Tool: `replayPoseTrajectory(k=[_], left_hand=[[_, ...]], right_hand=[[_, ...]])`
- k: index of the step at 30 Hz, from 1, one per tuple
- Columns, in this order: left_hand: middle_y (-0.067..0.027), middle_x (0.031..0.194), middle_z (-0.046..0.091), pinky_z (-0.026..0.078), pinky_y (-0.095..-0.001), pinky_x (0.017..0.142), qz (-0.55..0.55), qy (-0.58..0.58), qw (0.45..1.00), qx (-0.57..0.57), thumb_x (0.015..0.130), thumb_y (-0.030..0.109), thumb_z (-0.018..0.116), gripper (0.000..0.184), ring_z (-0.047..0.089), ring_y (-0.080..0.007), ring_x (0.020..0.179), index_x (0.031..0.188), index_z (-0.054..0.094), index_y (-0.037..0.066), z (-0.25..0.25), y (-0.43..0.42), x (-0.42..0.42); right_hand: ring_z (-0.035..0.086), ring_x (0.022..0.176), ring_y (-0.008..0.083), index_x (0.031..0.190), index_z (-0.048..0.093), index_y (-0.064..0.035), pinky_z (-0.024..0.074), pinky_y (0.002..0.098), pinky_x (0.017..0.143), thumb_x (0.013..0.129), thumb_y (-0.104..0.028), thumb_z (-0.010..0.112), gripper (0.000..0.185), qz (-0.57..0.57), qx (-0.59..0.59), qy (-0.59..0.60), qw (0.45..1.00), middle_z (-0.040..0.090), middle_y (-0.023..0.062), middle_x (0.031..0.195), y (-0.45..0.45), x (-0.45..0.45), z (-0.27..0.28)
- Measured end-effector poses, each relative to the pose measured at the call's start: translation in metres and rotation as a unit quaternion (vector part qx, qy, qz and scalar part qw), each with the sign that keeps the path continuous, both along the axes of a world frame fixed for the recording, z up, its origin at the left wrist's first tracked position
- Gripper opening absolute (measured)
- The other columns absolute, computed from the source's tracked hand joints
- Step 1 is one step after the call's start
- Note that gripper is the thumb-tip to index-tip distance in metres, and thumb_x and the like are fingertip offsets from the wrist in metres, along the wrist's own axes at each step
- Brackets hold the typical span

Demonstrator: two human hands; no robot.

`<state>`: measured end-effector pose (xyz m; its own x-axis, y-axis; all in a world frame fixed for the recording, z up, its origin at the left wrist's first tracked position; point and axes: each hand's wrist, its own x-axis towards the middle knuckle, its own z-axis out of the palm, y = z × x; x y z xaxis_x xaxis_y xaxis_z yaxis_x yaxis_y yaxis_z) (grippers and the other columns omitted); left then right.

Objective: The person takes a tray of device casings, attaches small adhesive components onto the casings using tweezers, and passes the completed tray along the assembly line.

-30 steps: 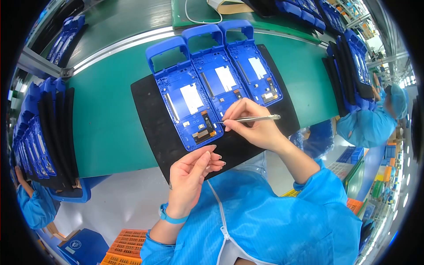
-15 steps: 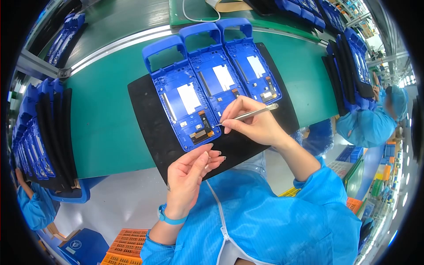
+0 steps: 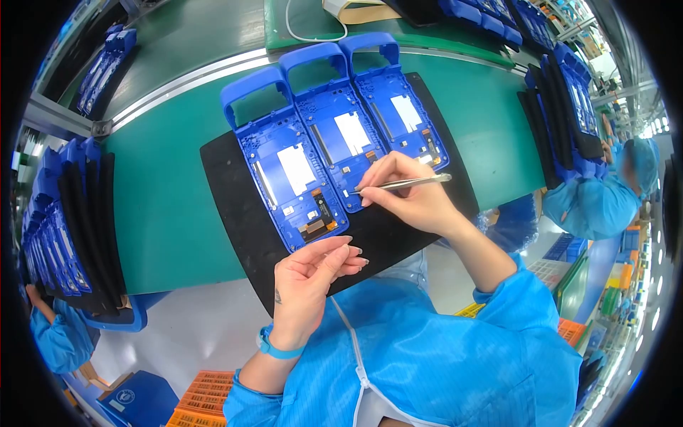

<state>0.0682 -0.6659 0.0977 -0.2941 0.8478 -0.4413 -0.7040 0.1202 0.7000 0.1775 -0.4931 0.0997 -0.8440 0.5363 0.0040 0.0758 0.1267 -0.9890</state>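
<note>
Three blue plastic housings lie side by side on a black mat (image 3: 235, 206): a left one (image 3: 277, 146), a middle one (image 3: 329, 107) and a right one (image 3: 384, 80). Each has a white rectangle and small parts inside. My right hand (image 3: 409, 196) pinches metal tweezers (image 3: 420, 182), their tip over the lower part of the middle housing. Below the left housing's bottom edge, my left hand (image 3: 313, 274) has thumb and forefinger pressed together; whatever they hold is too small to make out.
Stacked blue housings with black mats stand at the left (image 3: 60, 213) and right (image 3: 569, 107) of the green table (image 3: 171, 213). Co-workers are at the far left (image 3: 60, 334) and right (image 3: 597, 199). Orange crates (image 3: 203, 395) sit below.
The mat and housings have shifted slightly left. The tweezer tip has gone from the left housing's lower right edge to the middle housing. My left hand has barely moved.
</note>
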Motion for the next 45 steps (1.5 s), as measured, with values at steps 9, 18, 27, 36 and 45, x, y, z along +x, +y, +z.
replayPoseTrajectory(k=[9,18,27,36,45], left_hand=[[-0.0162,0.089,0.063,0.052,-0.0268,0.073,-0.012,-0.01,1.0,-0.005,0.086,0.004,0.053,0.022,0.063,-0.0215,0.081,0.104,0.056,-0.007,-0.001,0.005,0.002],[-0.0173,0.091,0.062,0.052,-0.0276,0.074,-0.013,-0.004,1.0,-0.012,0.086,0.005,0.053,0.022,0.063,-0.0225,0.082,0.105,0.056,-0.007,0.001,0.006,0.002],[-0.0179,0.093,0.062,0.052,-0.0289,0.076,-0.007,0.002,1.0,-0.01,0.086,0.005,0.053,0.023,0.063,-0.0241,0.085,0.106,0.055,-0.007,0.005,0.007,0.005],[-0.019,0.095,0.061,0.052,-0.0302,0.077,0.044,-0.016,0.999,-0.016,0.087,0.007,0.052,0.024,0.063,-0.0251,0.086,0.106,0.055,-0.008,0.011,0.019,0.015],[-0.017,0.091,0.062,0.052,-0.0295,0.074,-0.037,0.015,0.999,-0.009,0.086,0.007,0.054,0.024,0.063,-0.0234,0.082,0.106,0.055,-0.006,0.008,0.036,0.011]], right_hand=[[0.06,0.077,0.0149,0.08,0.047,0.0002,0.0505,0.0257,0.07,0.08,0.003,0.058,0.011,-0.004,-0.007,-0.002,1.0,0.056,0.0118,0.088,0.002,-0.002,-0.003],[0.06,0.078,0.0143,0.082,0.049,-0.0004,0.0496,0.026,0.07,0.081,0.0,0.058,0.009,0.023,-0.07,-0.057,0.996,0.056,0.011,0.088,0.008,-0.002,0.007],[0.06,0.079,0.0143,0.083,0.05,0.0001,0.0497,0.0258,0.07,0.081,-0.001,0.058,0.009,0.004,-0.055,-0.033,0.998,0.056,0.0104,0.088,0.007,-0.003,0.002],[0.059,0.074,0.0147,0.079,0.049,-0.0007,0.0489,0.0254,0.068,0.079,0.0,0.06,0.011,0.059,-0.13,0.034,0.989,0.058,0.0121,0.082,0.008,0.011,0.004],[0.058,0.072,0.0142,0.078,0.048,-0.0006,0.0486,0.0249,0.066,0.08,0.002,0.057,0.01,-0.05,-0.075,0.064,0.994,0.055,0.012,0.086,0.035,0.031,0.004]])
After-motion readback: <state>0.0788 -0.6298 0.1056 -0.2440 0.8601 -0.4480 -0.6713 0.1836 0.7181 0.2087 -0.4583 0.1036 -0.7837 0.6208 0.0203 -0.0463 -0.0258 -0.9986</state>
